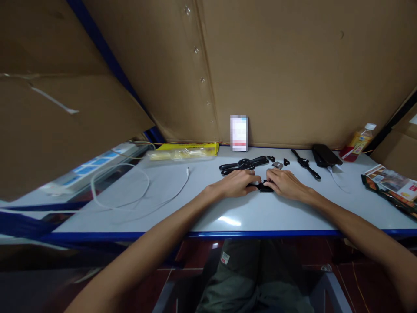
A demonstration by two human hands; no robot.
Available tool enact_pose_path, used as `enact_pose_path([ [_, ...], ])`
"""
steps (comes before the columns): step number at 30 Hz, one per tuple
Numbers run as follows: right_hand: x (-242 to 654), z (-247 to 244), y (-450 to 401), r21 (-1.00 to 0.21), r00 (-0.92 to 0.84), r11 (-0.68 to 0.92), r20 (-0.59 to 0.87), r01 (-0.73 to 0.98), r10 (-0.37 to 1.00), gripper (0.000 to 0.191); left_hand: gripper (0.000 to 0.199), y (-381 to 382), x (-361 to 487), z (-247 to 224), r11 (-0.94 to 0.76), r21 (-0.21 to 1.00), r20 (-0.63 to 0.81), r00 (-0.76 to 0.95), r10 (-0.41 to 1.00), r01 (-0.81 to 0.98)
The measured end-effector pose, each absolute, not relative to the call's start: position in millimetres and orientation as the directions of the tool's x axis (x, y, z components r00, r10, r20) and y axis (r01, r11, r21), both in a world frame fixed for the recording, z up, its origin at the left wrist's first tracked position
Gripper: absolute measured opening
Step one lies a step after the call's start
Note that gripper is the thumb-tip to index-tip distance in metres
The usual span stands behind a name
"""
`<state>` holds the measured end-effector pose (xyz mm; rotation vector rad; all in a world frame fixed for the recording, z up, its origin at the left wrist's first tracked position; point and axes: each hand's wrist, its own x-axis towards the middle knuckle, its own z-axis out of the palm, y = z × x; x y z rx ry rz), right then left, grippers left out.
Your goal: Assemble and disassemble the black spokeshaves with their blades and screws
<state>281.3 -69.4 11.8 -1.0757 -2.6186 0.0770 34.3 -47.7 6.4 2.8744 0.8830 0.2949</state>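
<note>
gripping a black, hard-edged part (266,189) between them over the smooth grey table (195,215), left hand (237,183) and right hand (286,184) have curled fingers closed on it; its full outline is hidden (fingers cover most of it); a slim black two-handled tool (304,163) lies beyond; the upright screen (239,131) is pixelated; lettering on the yellow packet (213,149) cannot be read.

Left hand (239,183) and right hand (285,184) bare; forearms (169,232) behind them bare too. Small greyish glint at a left-hand finger, ring or not unclear. Below both hands, nearer the body: trousers (241,274), dark grey-green, loose, creased. Directly below left hand, on that leg: small whitish label (225,258), red band along lower part, lettering unreadable.
</note>
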Motion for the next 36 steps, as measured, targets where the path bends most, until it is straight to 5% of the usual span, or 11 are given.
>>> enact_pose_path([
  [36,280.8,9.7,-70.9,-0.213,-0.637,0.687,0.263,0.694,0.725,0.015,0.028,-48.2,33.8,3.9,-0.823,0.171,0.167,0.807,0.567,0.543],
])
